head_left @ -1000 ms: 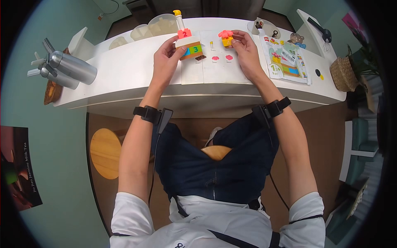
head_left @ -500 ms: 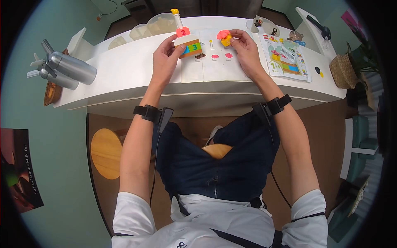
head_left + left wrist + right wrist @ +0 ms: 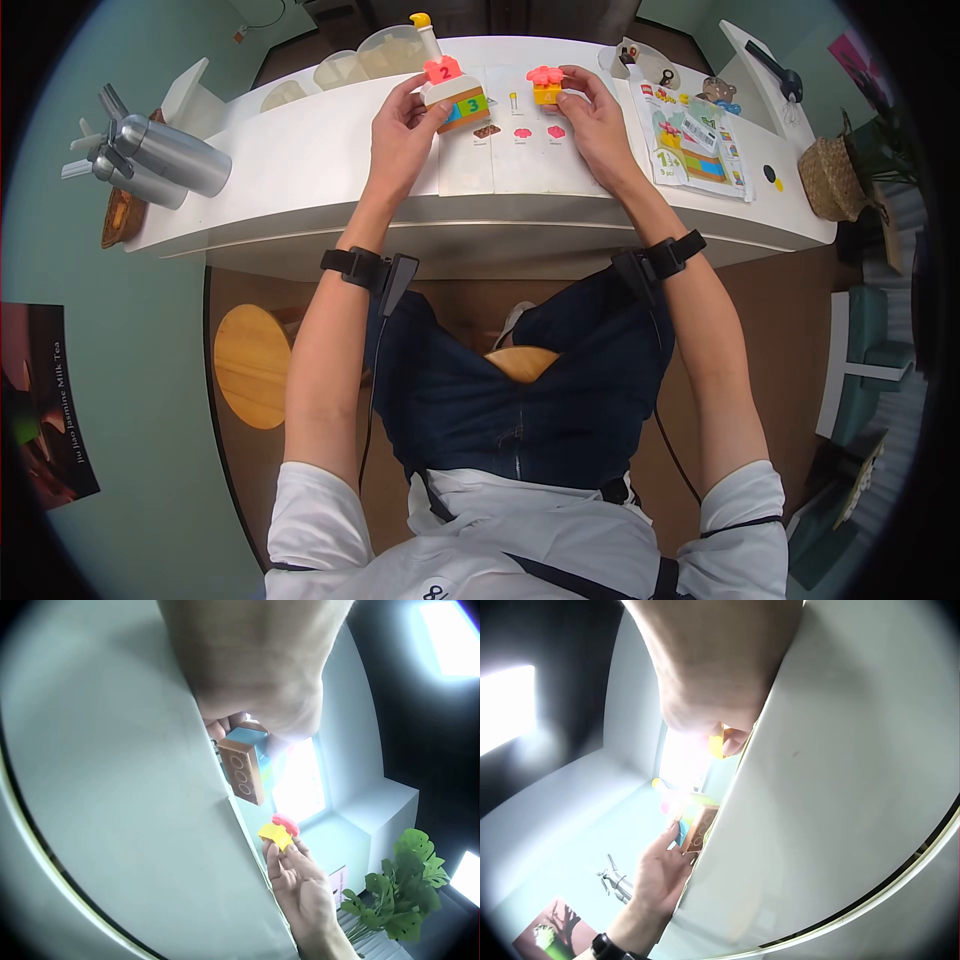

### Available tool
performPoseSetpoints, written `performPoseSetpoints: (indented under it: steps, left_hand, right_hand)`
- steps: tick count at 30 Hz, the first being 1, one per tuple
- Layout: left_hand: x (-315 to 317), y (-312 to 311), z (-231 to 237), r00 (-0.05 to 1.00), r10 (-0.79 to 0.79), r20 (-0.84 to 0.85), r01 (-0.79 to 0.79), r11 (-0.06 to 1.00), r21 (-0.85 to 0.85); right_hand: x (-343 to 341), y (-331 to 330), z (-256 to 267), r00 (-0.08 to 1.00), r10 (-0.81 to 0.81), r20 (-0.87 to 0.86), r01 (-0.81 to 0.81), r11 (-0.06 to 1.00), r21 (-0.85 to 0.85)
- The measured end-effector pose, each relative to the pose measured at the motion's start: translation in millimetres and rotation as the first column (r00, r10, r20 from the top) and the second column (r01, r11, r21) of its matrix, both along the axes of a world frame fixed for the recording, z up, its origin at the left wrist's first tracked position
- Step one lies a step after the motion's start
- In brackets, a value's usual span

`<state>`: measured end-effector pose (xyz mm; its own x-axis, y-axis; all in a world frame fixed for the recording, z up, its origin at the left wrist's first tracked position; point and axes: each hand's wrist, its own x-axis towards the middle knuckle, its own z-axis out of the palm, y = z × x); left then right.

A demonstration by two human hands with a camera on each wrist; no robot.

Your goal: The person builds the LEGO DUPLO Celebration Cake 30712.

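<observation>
My left hand [image 3: 402, 137] grips a block stack by its left side. The stack has a brown base [image 3: 466, 119], blue and green blocks with a "3", a white layer, a pink "2" block [image 3: 443, 70] and a candle piece [image 3: 428, 38] with a yellow tip on top. My right hand [image 3: 600, 135] pinches a yellow block [image 3: 547, 95] topped by a pink piece [image 3: 545, 75]. In the left wrist view the brown base [image 3: 241, 771] shows its hollow underside, apart from the yellow block [image 3: 276, 835]. The left fingertips behind the stack are partly hidden.
A printed sheet [image 3: 520, 170] lies beneath both hands. To its right are a packet [image 3: 692, 145], a small bear figure [image 3: 718, 93] and a woven basket [image 3: 832, 177]. Metal bottles [image 3: 175, 155] stand far left; translucent containers [image 3: 390, 55] sit behind the stack.
Over the last second the candle end of the stack has tipped slightly left. The yellow block in my right hand turned, then came back nearly level, staying pinched.
</observation>
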<state>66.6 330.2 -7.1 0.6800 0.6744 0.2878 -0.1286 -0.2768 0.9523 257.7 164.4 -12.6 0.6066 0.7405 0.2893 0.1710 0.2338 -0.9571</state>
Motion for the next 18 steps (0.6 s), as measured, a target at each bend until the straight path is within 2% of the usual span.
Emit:
performPoseSetpoints:
  steps: [2, 4, 8, 10, 11, 13, 18]
  left_hand:
    - [0.4, 1.2, -0.8, 1.0, -0.001, 0.005, 0.001, 1.0, 0.002]
    - [0.8, 1.3, -1.2, 1.0, 0.003, 0.014, -0.003, 1.0, -0.006]
    - [0.2, 0.1, 0.0, 1.0, 0.003, 0.021, -0.003, 1.0, -0.017]
    - [0.1, -0.4, 0.5, 0.999, 0.003, 0.035, -0.001, 0.999, -0.052]
    - [0.1, -0.9, 0.7, 0.999, 0.003, 0.035, -0.002, 0.999, -0.053]
    - [0.2, -1.3, 1.4, 0.999, 0.012, 0.031, -0.011, 0.999, -0.051]
    - [-0.8, -0.9, 0.1, 0.999, 0.024, 0.024, -0.023, 0.999, -0.042]
  right_hand:
    - [-1.0, 0.0, 1.0, 1.0, -0.022, 0.022, 0.021, 0.999, 0.03]
    - [-1.9, -0.8, 1.2, 0.999, -0.042, -0.021, 0.042, 0.999, -0.017]
    - [-0.7, 0.4, -1.1, 0.996, -0.068, -0.056, 0.07, 0.997, 0.028]
    - [3.8, -0.2, 0.7, 0.996, 0.052, -0.078, -0.057, 0.997, -0.059]
    - [2.3, -0.4, 1.1, 0.996, 0.053, -0.078, -0.057, 0.997, -0.06]
    - [-1.8, -0.4, 0.9, 1.0, -0.019, -0.021, 0.019, 1.0, 0.008]
    - [1.8, 1.4, -3.4, 0.999, -0.048, -0.024, 0.047, 0.999, -0.003]
